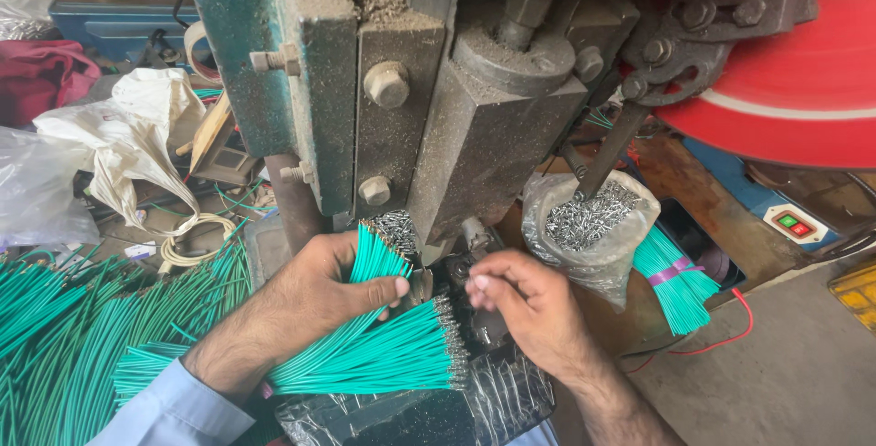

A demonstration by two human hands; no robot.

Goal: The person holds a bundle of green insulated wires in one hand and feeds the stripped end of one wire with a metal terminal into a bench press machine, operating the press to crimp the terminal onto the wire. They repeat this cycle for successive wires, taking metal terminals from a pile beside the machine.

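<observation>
Nearest you, a fan of green wires [383, 355] with metal-tipped ends lies on a clear plastic sheet [429, 405] at the bench's near edge, just below both hands. Your left hand [310, 304] is clamped around a bundle of green wires [376, 259], thumb pressed across it, its tips pointing up toward the grey press [474, 126]. Your right hand [529, 304] sits just beside it, fingers pinched together; what they pinch is too small to tell. Right of that hand, a clear plastic bag [593, 227] stands open, full of small metal terminals. Beyond it lies a tied green wire bundle [675, 286]. More loose green wires [64, 327] pile at the left edge.
</observation>
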